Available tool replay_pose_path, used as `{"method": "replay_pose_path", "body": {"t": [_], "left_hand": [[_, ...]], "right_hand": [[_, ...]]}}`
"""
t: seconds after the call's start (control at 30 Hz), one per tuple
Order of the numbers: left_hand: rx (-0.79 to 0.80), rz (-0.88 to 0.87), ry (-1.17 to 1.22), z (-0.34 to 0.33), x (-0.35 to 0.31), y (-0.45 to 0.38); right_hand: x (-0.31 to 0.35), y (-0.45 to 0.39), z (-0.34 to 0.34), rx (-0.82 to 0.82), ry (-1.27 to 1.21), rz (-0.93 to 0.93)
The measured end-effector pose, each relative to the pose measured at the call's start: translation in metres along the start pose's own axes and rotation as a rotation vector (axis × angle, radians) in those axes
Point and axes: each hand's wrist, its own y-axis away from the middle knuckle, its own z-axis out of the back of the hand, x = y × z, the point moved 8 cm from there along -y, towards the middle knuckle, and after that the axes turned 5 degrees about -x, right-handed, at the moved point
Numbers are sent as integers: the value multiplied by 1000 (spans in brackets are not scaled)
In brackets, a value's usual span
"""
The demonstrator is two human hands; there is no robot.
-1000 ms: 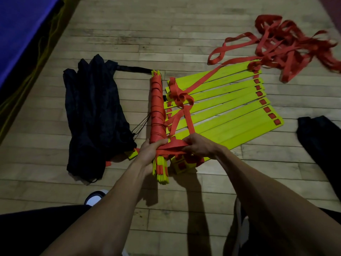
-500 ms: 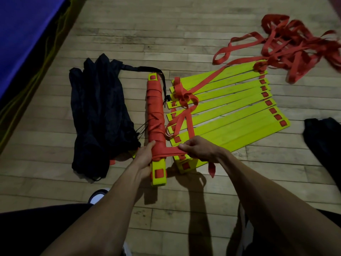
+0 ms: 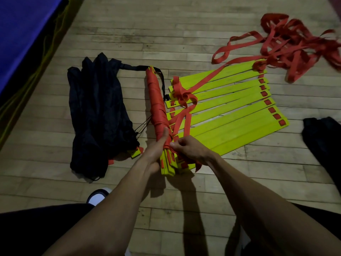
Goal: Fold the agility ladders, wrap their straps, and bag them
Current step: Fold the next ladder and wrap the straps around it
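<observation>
A person crouched over a wooden floor holds a folded agility ladder, a bundle of yellow rungs bound along most of its length in red strap, with its far end pointing away from the body. The left hand grips the near part of the bundle from the left, thumb lying up along the red wrapping, fingers curled around the far side out of sight. The right hand sits just beside it on the right, fingers curled and pinching the red strap where it meets the bundle's near end; the two hands almost touch. Below them the bare yellow rung ends with red strap slots jut toward the person.

To the right of the bundle, a second ladder lies fanned flat on the boards, its yellow rungs spread side by side. Loose loops of strap sit knotted on its left end, close to the right hand, and one band runs across the rungs toward a tangled heap of red strap at far right.

Left of the bundle lies a crumpled black bag, its cord and black webbing strap reaching toward the bundle's far end. A yellow rung tip peeks from under the bag's near edge. Another dark cloth lies at the right edge, a blue mat at top left, and a white shoe toe shows beneath the left forearm.
</observation>
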Motion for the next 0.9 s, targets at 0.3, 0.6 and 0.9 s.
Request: {"method": "replay_pose_path", "body": {"t": [0.3,0.6,0.9], "left_hand": [[-99,7,196,20,6,-1],[-219,0,105,24,5,-2],[-62,-14,56,2,5,2]], "right_hand": [[0,-4,23,81,134,42],[0,-7,5,-1,125,71],[13,-9,0,-58,84,103]]}}
